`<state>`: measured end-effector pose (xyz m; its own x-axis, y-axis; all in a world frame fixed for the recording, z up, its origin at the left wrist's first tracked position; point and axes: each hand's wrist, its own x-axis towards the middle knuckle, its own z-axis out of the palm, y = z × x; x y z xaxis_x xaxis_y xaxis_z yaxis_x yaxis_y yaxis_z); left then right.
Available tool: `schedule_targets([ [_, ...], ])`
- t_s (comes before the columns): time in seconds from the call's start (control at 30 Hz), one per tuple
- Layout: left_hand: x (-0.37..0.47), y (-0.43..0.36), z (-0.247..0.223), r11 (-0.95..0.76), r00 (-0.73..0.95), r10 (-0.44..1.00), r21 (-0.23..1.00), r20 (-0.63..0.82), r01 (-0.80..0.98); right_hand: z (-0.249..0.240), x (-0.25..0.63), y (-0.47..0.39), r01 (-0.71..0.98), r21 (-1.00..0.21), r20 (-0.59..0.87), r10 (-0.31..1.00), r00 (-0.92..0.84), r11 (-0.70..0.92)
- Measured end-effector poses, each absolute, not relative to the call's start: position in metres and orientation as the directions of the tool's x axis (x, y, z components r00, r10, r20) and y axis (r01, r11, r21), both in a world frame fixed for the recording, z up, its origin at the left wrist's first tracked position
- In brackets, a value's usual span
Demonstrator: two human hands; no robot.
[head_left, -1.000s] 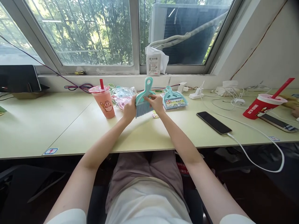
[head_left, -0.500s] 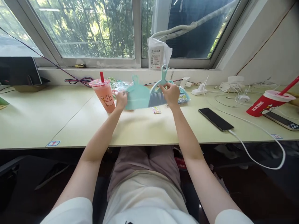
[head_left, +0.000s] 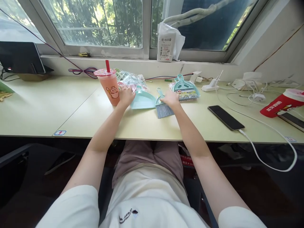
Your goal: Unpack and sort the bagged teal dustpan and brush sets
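My left hand (head_left: 126,95) is closed at the left edge of a mint-green dustpan (head_left: 143,102), which lies low over the table with its handle toward the window. In my right hand (head_left: 171,98) is a small mint-green brush (head_left: 163,111) with grey bristles; my fingers cover part of its body, and its looped handle points away from me. The brush sits beside the dustpan's right edge. Just behind my right hand lies a plastic-wrapped brush and dustpan set (head_left: 186,89). A lidded pink drink cup (head_left: 110,90) with a red straw stands left of my left hand.
Clear plastic packages (head_left: 133,79) lie behind the dustpan. To the right are a black phone (head_left: 225,117) on a white cable, a power strip (head_left: 211,85) and a tilted red cup (head_left: 281,104). A tablet (head_left: 21,58) stands far left. The table's front edge (head_left: 147,139) runs before me.
Both hands have lowered the dustpan and brush from a raised position toward the tabletop. The brush has come lower and nearer to me, and its bristles show more. My view has shifted slightly.
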<state>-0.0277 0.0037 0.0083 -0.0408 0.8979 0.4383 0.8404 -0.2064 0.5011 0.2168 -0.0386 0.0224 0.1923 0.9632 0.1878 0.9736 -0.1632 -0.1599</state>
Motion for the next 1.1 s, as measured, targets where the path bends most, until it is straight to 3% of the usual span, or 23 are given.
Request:
schedule_targets([
  [0.2,-0.025,0.007,0.007,-0.214,-0.035,0.925,0.597,0.378,0.773,0.015,0.214,-0.039,0.988,-0.078,0.135,0.981,0.141,-0.131],
  [0.37,-0.024,0.01,0.01,-0.181,-0.045,0.951,0.665,0.307,0.725,0.019,0.218,-0.039,0.983,-0.121,0.119,0.981,0.152,-0.138],
  [0.57,-0.024,0.015,0.004,-0.202,0.014,0.954,0.608,0.3,0.768,0.022,0.219,-0.041,0.983,-0.112,0.104,0.982,0.16,-0.148],
  [0.77,-0.027,0.018,0.001,-0.161,0.046,0.968,0.465,0.249,0.871,0.021,0.216,-0.041,0.985,-0.104,0.088,0.986,0.144,-0.135],
  [0.9,-0.028,0.017,0.002,-0.235,0.036,0.925,0.497,0.377,0.835,0.026,0.218,-0.04,0.962,-0.239,0.149,0.974,0.168,-0.13],
  [1.1,-0.013,0.015,0.006,-0.482,0.012,0.835,0.723,0.549,0.495,0.037,0.207,-0.048,0.814,-0.578,0.315,0.937,0.15,0.064],
])
